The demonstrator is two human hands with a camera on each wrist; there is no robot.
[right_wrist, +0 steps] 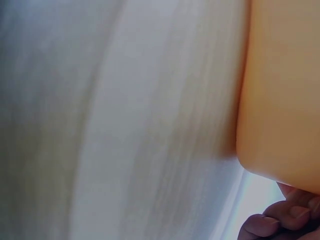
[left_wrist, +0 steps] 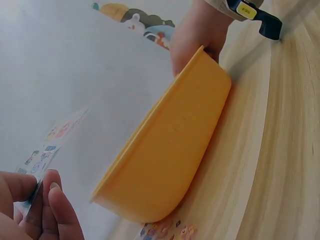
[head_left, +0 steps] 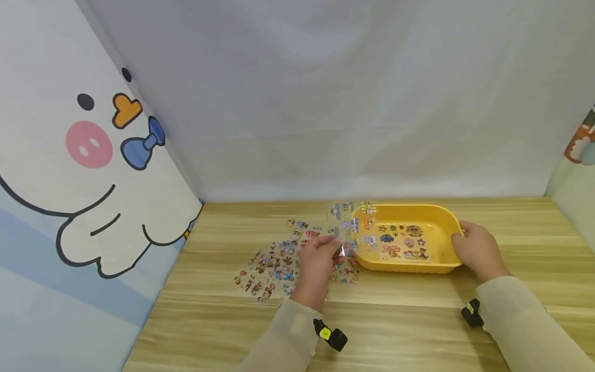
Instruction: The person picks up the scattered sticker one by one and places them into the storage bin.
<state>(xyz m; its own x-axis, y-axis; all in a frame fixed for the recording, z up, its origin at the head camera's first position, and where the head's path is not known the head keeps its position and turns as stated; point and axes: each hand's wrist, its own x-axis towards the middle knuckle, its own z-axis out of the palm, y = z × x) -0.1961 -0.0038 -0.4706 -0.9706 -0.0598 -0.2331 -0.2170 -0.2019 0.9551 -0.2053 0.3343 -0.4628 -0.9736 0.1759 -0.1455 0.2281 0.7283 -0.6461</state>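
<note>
Low in the frame's centre, the left hand point(head_left: 318, 263) pinched a clear sticker sheet point(head_left: 346, 227), which looked light, floppy and best held by its edge. Further right, the right hand point(head_left: 476, 249) gripped the stiff yellow tray's point(head_left: 439, 214) end rim.
</note>
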